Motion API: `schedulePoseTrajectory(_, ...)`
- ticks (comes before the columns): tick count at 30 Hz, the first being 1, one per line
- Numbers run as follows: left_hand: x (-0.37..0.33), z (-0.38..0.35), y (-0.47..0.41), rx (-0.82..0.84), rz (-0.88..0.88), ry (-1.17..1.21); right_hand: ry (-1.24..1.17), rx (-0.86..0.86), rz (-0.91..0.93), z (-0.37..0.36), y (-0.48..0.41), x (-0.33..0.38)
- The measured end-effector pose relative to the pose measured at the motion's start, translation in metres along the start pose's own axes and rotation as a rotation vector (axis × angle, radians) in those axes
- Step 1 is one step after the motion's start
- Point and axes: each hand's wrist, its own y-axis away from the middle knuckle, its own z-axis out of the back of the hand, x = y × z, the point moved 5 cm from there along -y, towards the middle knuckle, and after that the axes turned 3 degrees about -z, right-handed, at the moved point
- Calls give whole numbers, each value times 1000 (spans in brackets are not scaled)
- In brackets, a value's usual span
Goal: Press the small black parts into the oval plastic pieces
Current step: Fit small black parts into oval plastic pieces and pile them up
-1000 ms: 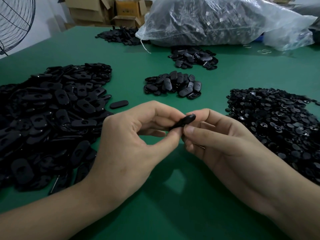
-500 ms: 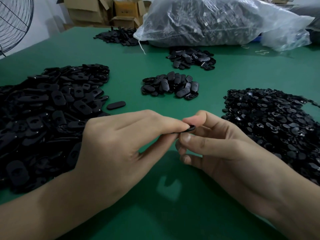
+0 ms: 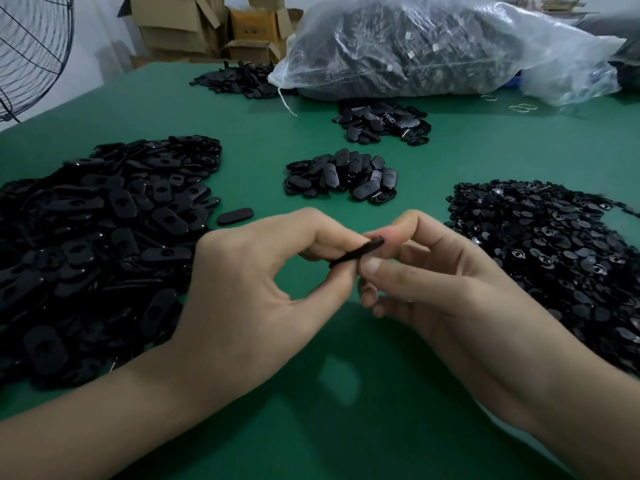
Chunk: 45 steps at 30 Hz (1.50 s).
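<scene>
Pinching one oval piece (image 3: 358, 252) edge-on btwn our left hand (image 3: 249, 292) & right hand (image 3: 443, 285), both grips holding it over the green worktop (image 3: 277, 133); oval pile (image 3: 97, 237) left, small-parts pile (image 3: 554, 265) right.

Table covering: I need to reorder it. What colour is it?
The table covering is plain dark green, best seen in the head view.

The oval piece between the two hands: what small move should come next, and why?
Probably a firm squeeze from both sides. The left hand and the right hand both pinch the oval piece, seen edge-on above the green table, and the fingers hide whether the small part sits flush.
</scene>
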Motion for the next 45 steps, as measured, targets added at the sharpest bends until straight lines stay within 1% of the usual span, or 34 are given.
schedulePoseTrajectory(2,1,1,-4,-18,38,21,112,-58,63,1,-1,5)
schedulePoseTrajectory(6,11,-2,-3,10,174,143,208,-99,148,3,-2,10)
schedulePoseTrajectory(11,21,-9,0,91,316,259,392,-133,173,9,-6,6)
schedulePoseTrajectory(13,20,-10,-1,143,304,225,430,-162,136,14,-8,3)
schedulePoseTrajectory(16,16,-13,-4,300,229,183,442,-181,86,19,-9,0)
schedulePoseTrajectory(18,17,-14,-8,363,193,152,438,-180,61,22,-9,-1)
schedulePoseTrajectory(21,23,-11,-16,372,207,126,426,-175,29,23,-11,-2)
schedulePoseTrajectory(24,44,-8,-35,358,288,97,497,-246,44,30,-15,0)
schedulePoseTrajectory(28,87,-12,-82,271,313,-106,685,-332,118,40,-15,5)
schedulePoseTrajectory(30,108,-22,-103,251,352,-194,788,-366,160,44,-14,10)
schedulePoseTrajectory(33,136,-37,-121,228,462,-221,922,-423,203,54,-16,17)
schedulePoseTrajectory(35,147,-46,-124,257,502,-270,1067,-447,200,62,-18,21)
schedulePoseTrajectory(38,152,-50,-121,315,538,-316,1371,-463,165,71,-19,26)
schedulePoseTrajectory(42,142,-26,-123,304,549,-224,1615,-455,112,75,-17,34)
schedulePoseTrajectory(43,138,-14,-124,325,551,-221,1660,-445,100,75,-16,36)
schedulePoseTrajectory(45,130,12,-123,446,549,-297,1752,-414,74,74,-15,36)
